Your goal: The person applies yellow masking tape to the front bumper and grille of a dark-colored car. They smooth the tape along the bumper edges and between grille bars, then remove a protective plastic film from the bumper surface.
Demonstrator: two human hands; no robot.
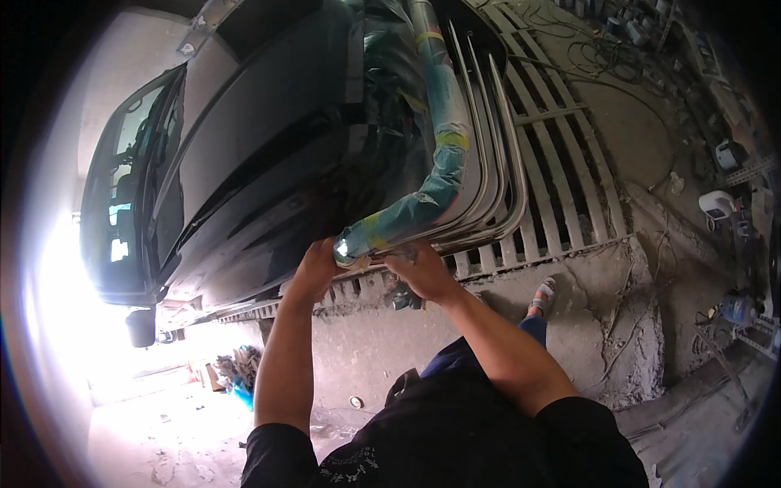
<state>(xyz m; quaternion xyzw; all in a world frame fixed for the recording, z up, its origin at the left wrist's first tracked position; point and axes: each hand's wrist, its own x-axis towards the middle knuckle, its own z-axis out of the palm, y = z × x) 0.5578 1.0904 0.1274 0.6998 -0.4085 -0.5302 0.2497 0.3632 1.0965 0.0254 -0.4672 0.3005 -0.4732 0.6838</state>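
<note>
A long bumper [446, 167] of the dark vehicle is covered in greenish masking film, with bands of yellow tape [452, 141] across it. My left hand [314, 271] is closed at the near left end of this wrapped bumper, its fingertips at the film's edge. A little to the right, my right hand [425, 272] is bent in under the bumper beside shiny metal tubes [512, 191]. Its fingers are curled and partly hidden. Just below that hand shows a small dark object [404, 298], too unclear to name.
The dark vehicle's hood [268, 138] fills the upper left, and its side mirror [141, 327] juts out. Floor slats with gaps [561, 154] run along the right. Hoses [606, 61] and tools lie farther right; rubbish [236, 370] is at the lower left. My sandaled foot [543, 298] stands on concrete.
</note>
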